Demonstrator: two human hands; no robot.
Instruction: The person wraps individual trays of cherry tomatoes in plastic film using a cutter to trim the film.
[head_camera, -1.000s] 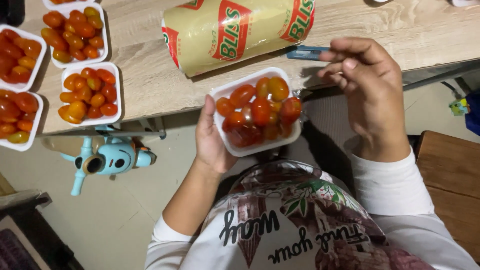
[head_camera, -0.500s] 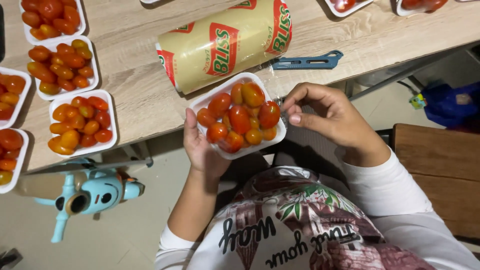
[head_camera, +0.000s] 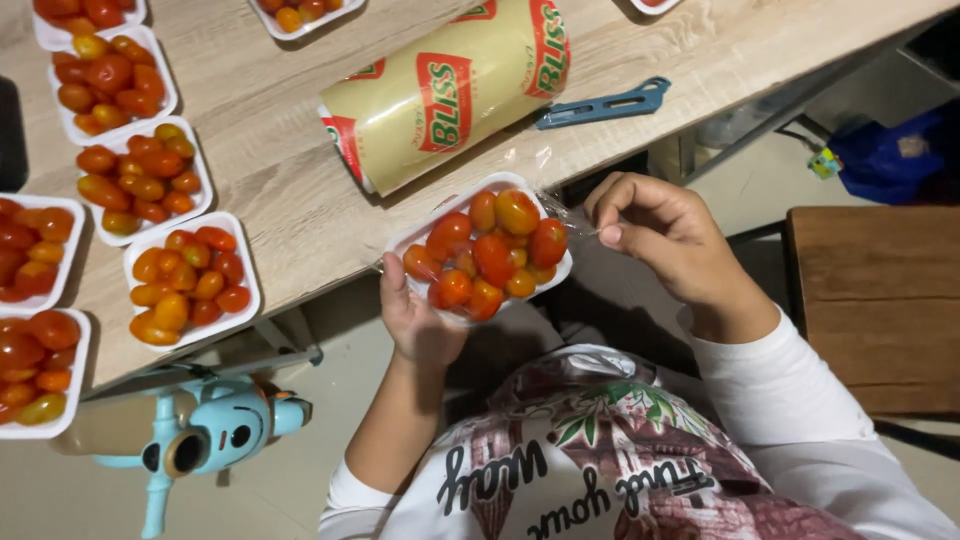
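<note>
In the middle of the frame, the left hand (head_camera: 420, 320) is cupping a white foam tray (head_camera: 487, 250) of red and orange cherry tomatoes from beneath, its grip wrapping the tray's lower left edge with the thumb lying along the rim. The tray is being held just off the near edge of the wooden worktop (head_camera: 280, 150), above the person's lap. To the right of centre, the right hand (head_camera: 665, 240) is sitting just beside the tray's right edge, its thumb and forefinger pressed together, pinching a thin sheet of clear cling film (head_camera: 560, 205) that is stretching over the tomatoes.

A large roll of cling film (head_camera: 450, 90) in a yellowish wrapper with red panels is lying at a slant on the worktop directly above the held tray. A blue cutter (head_camera: 603, 104) is lying to the right of the roll. Several more filled tomato trays (head_camera: 190, 275) are sitting in rows along the left side of the frame. At the lower left, below the worktop, a light blue handheld tool (head_camera: 205, 435) is showing. A wooden stool (head_camera: 870, 300) is standing at the right edge.
</note>
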